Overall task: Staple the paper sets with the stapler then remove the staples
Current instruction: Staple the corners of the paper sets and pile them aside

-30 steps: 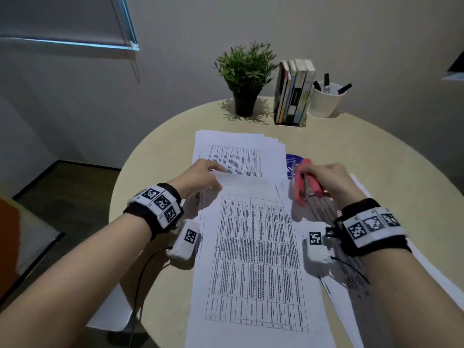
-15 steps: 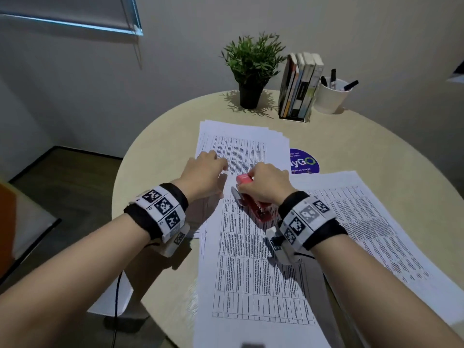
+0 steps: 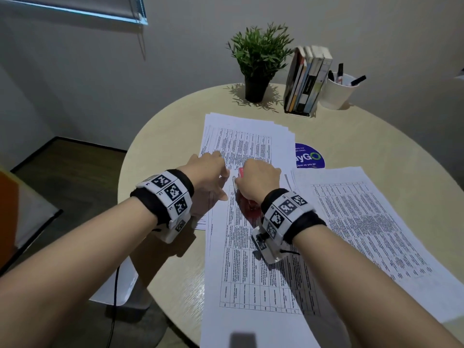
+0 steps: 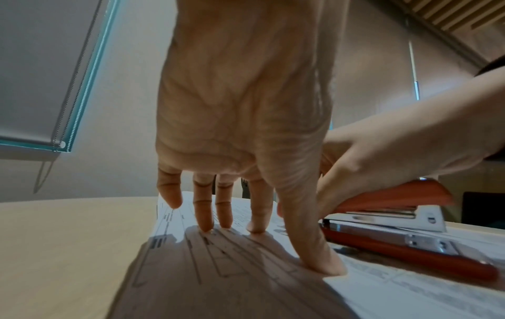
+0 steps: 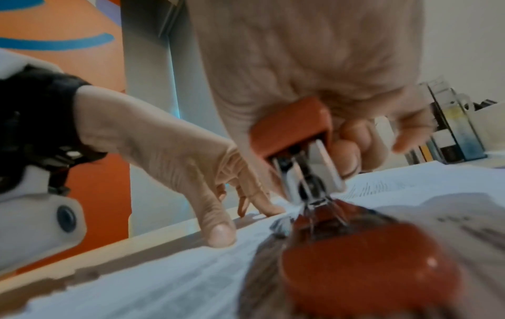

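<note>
My left hand (image 4: 243, 112) pins the printed white paper set (image 3: 251, 259) flat on the round beige surface (image 3: 160, 151) with straight, spread fingers so it can't slide, while my right hand (image 3: 258, 180) wraps its grip round the red metal stapler (image 4: 396, 228) at the set's top corner.

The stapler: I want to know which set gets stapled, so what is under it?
The red stapler lies on the printed paper set nearest the person, gripped by the right hand. Whether the sheets' corner sits between its jaws is hidden by the hands.
</note>
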`<action>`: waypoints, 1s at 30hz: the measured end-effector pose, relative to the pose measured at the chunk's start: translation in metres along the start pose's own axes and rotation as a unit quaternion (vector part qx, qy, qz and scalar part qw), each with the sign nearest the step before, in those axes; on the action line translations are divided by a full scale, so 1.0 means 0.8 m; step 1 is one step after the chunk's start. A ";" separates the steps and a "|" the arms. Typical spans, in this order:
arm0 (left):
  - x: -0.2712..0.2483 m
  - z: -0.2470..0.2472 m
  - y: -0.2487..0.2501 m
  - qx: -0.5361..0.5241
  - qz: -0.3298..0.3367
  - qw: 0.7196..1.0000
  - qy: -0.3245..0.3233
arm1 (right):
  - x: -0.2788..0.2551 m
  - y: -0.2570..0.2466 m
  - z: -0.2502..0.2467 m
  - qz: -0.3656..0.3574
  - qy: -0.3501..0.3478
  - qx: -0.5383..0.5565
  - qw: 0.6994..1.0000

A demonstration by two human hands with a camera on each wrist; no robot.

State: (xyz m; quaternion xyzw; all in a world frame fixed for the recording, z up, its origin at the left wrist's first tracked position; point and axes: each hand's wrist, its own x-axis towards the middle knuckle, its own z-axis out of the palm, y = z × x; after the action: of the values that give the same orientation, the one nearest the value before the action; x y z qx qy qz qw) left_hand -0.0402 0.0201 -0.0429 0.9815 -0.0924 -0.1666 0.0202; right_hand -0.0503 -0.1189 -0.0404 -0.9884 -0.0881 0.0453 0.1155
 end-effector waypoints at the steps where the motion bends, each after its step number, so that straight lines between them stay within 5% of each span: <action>1: 0.000 0.000 0.000 -0.001 0.001 1.000 0.001 | 0.000 0.000 -0.001 -0.029 0.011 -0.040 0.999; 4: 0.002 0.001 0.000 -0.003 0.003 1.000 0.004 | 0.000 0.000 -0.002 -0.069 0.034 -0.094 0.993; 9: 0.001 -0.003 0.003 0.004 0.000 1.000 0.000 | 0.008 0.008 0.009 0.042 0.015 0.072 0.996; 14: 0.002 -0.006 0.002 0.005 -0.002 1.000 0.000 | 0.009 -0.001 0.011 0.001 0.029 -0.008 1.000; 18: 0.002 -0.004 0.001 0.013 0.000 1.000 0.011 | 0.017 0.000 0.010 0.060 0.016 0.067 0.996; 22: 0.002 -0.004 -0.002 0.013 0.004 1.000 0.014 | 0.024 -0.010 0.003 0.003 0.036 -0.001 0.999; 30: 0.009 -0.003 -0.006 -0.010 0.021 0.999 0.039 | 0.047 0.022 -0.014 0.103 0.040 0.187 0.976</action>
State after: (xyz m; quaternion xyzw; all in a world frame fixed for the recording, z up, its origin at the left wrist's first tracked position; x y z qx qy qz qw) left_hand -0.0321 0.0234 -0.0436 0.9848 -0.1101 -0.1290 0.0371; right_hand -0.0097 -0.1314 -0.0365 -0.9542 0.0288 0.0332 0.2960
